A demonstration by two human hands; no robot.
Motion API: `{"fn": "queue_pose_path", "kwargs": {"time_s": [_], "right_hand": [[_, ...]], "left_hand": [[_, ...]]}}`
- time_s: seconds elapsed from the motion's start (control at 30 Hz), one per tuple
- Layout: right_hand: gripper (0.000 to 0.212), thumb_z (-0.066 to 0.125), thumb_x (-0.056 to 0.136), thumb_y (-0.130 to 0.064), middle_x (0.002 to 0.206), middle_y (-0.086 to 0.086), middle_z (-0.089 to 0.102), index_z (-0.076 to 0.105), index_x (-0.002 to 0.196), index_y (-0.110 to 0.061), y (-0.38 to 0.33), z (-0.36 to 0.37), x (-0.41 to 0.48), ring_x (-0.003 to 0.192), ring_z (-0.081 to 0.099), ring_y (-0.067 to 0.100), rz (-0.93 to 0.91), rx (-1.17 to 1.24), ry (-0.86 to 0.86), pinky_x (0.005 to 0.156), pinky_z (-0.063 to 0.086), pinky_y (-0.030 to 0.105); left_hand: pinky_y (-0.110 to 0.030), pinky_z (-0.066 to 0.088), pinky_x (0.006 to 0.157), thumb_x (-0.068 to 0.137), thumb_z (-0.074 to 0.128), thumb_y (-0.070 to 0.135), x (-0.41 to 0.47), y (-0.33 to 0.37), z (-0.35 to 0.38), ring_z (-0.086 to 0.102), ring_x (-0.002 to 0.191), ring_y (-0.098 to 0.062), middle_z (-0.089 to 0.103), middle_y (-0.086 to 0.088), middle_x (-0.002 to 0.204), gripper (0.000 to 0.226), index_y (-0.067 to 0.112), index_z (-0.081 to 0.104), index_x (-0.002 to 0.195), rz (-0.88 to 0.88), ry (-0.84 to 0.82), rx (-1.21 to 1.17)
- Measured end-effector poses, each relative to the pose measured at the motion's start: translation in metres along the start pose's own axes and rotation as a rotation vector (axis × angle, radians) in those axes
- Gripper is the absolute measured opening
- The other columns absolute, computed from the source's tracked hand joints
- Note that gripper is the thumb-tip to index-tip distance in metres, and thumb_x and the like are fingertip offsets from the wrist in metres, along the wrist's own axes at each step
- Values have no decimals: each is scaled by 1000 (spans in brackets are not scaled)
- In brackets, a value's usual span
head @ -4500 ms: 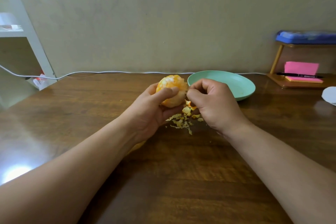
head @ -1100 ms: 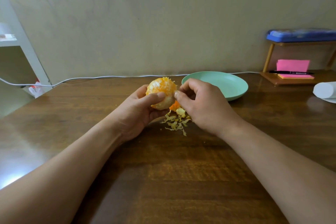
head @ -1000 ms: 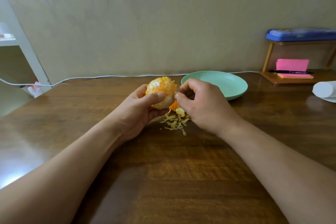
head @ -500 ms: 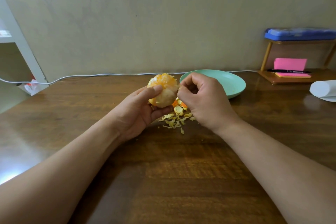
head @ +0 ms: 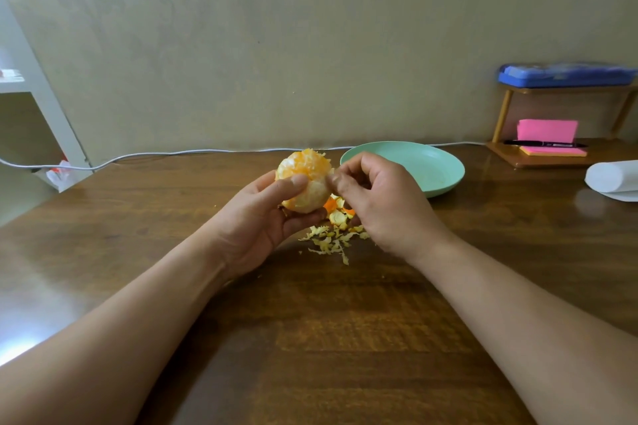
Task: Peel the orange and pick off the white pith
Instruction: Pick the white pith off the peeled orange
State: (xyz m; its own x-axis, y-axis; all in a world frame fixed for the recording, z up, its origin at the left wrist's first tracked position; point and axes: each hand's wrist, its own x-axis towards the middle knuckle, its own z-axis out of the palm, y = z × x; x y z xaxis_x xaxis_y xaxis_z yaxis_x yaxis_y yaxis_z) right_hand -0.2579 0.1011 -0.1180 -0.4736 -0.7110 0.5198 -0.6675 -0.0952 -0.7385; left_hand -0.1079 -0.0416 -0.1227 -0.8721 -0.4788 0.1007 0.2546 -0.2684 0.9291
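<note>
My left hand (head: 266,221) grips the orange (head: 305,179) above the wooden table (head: 310,321), thumb across its front. The orange's top is bare orange flesh; its lower part still wears pale white pith. My right hand (head: 376,203) is at the fruit's right side, thumb and forefinger pinching at the pith there; whether a strip is between them is hard to tell. Below the hands lies a small heap of peel bits and pith shreds (head: 333,235).
A mint-green plate (head: 431,166) sits just right of the hands. A white cable (head: 193,152) runs along the wall. At the far right stand a small wooden shelf (head: 552,155) with pink notes, a pen and a blue case, and a white roll (head: 612,178).
The orange has been lifted a little and turned in my left hand. My right hand's fingers stay at its right side, picking at the pith. The view shifted slightly.
</note>
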Motion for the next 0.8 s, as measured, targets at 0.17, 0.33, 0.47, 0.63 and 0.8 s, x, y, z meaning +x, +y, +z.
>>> {"fn": "queue_pose_path", "kwargs": {"time_s": [0.17, 0.33, 0.47, 0.63, 0.8], "right_hand": [[16, 67, 104, -27, 74, -8, 65, 66, 89, -21, 1, 1, 1, 68, 61, 11, -29, -2, 15, 64, 58, 33], [17, 71, 94, -17, 67, -10, 58, 64, 79, -16, -2, 3, -3, 62, 52, 5, -27, 67, 66, 57, 45, 21], [18, 73, 89, -15, 64, -9, 54, 62, 75, -12, -3, 3, -4, 61, 47, 6, -19, 86, 111, 56, 44, 22], [20, 73, 89, -15, 64, -7, 53, 61, 74, -11, -1, 3, -4, 61, 45, 6, -10, 97, 127, 55, 43, 22], [20, 71, 92, -18, 63, -9, 56, 63, 74, -15, 6, 0, 1, 61, 50, 8, 63, 134, 171, 57, 48, 31]], "left_hand": [[-36, 62, 93, 90, 73, 24, -1, 0, 4, 71, 120, -30, 68, -20, 137, 61, 0, 58, 145, -3, -14, -9], [-36, 63, 91, 91, 70, 21, -1, -3, 7, 72, 115, -28, 69, -19, 133, 56, 0, 60, 141, -21, -35, -51], [-36, 63, 90, 84, 79, 22, -1, -3, 8, 73, 113, -27, 70, -19, 132, 62, 0, 61, 139, -19, -48, -68], [-34, 63, 90, 82, 80, 25, -2, -3, 8, 72, 115, -28, 69, -20, 135, 68, -1, 59, 142, -25, -58, -77], [-32, 64, 86, 84, 76, 26, -1, 0, 6, 76, 107, -28, 71, -20, 132, 66, -2, 57, 141, -32, -25, -153]]}}
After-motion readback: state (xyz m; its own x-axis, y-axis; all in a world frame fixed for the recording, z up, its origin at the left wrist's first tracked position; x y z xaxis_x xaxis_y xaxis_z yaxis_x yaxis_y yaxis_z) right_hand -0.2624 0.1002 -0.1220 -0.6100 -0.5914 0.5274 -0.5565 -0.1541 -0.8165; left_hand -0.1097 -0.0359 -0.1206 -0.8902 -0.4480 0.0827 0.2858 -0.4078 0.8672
